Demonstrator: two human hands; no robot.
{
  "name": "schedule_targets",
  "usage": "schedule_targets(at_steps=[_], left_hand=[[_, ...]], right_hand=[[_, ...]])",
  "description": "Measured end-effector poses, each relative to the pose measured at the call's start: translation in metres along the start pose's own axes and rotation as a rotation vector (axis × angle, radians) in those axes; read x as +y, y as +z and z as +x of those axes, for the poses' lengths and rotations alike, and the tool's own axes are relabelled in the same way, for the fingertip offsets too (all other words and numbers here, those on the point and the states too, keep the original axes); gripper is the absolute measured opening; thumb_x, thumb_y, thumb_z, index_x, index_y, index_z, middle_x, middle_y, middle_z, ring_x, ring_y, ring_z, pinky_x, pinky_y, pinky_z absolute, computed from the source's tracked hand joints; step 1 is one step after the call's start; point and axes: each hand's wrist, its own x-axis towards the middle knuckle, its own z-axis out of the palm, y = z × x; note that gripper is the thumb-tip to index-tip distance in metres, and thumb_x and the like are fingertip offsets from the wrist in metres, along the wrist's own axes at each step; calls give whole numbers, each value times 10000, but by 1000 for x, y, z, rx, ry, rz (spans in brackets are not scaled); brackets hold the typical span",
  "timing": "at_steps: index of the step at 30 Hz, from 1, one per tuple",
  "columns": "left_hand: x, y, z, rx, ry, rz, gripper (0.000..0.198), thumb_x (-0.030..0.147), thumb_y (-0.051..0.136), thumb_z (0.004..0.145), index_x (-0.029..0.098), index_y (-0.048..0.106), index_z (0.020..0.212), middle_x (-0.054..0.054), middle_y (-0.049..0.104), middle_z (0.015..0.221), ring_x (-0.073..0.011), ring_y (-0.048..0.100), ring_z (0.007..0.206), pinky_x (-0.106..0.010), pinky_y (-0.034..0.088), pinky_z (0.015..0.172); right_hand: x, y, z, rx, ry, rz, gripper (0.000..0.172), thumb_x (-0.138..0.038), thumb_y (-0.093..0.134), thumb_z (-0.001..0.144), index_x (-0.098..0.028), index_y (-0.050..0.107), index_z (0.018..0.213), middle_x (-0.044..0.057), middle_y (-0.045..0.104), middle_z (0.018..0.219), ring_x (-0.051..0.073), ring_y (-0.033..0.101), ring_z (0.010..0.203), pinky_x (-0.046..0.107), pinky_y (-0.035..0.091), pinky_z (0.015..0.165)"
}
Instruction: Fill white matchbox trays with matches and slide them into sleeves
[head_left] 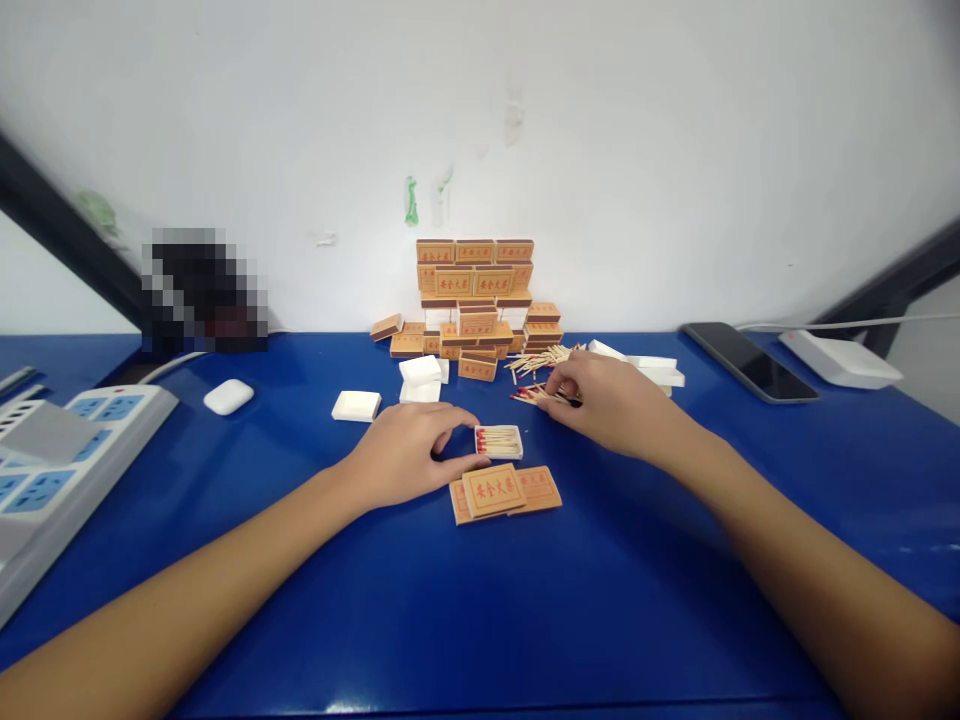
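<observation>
Bare forearms reach past flat-looking orange sleeves to a part-filled white tray on the blue table.
Left hand pinches the tray's left end between thumb and finger; right hand has its fingertips together at loose matches (whether it grips any, I cannot tell). A row of sticks lines the tray; loose matches, other white trays and sleeves seem left, while stacked matchboxes look done.
</observation>
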Motion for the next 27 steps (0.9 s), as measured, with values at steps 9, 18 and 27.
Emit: schedule_targets(at_steps=[9,18,27], left_hand=[[0,1,1,-3,-4,5,375,535,707,939,240,759,1164,43,569,667,-119,529,586,-263,324,553],[-1,1,1,8,15,9,366,532,703,943,241,759,1156,44,566,657,-119,536,581,-262,325,551],[0,1,1,-1,10,4,352,511,720,935,243,759,1160,47,557,647,-121,531,576,-263,317,550]], right_hand=[[-3,-6,-9,-70,-51,80,240,-390,626,960,-211,640,801,57,697,822,206,597,752,348,397,662],[1,-14,-7,-37,-78,112,290,-404,605,977,-220,664,760,43,659,768,198,559,715,332,354,616],[18,-16,-9,-70,-56,129,319,-427,580,984,-230,706,767,14,632,677,174,531,615,327,338,582]])
